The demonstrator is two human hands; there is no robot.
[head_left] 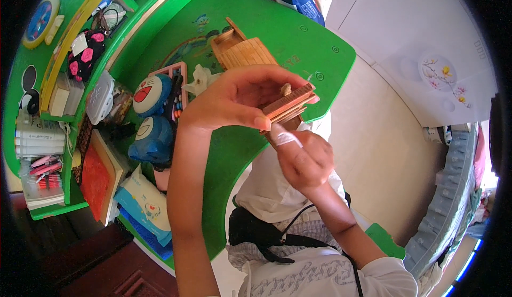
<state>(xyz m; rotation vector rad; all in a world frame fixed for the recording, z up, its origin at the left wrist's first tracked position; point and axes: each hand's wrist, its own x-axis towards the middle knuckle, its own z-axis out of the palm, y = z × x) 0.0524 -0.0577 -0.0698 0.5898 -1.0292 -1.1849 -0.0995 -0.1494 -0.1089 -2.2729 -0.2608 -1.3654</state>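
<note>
My left hand (229, 97) is closed round a small layered wooden piece (290, 102) with a pale knob on its upper face, the thumb pressed along its near edge. From below, my right hand (305, 158) grips the same piece at its lower edge; some of its fingers are hidden behind the wood. White tape is wrapped round one digit of the right hand. Just beyond the left hand, a wooden box (248, 53) with a slatted top and an open compartment at its far end lies on the green desk (213, 190).
Left of my left arm sit two blue-and-white cartoon figures (152, 94), a pink tray (184, 81) and a wipes pack (143, 194). A green shelf (101, 78) with pens and boxes curves along the left. A blue carton (306, 1) stands at the desk's far edge.
</note>
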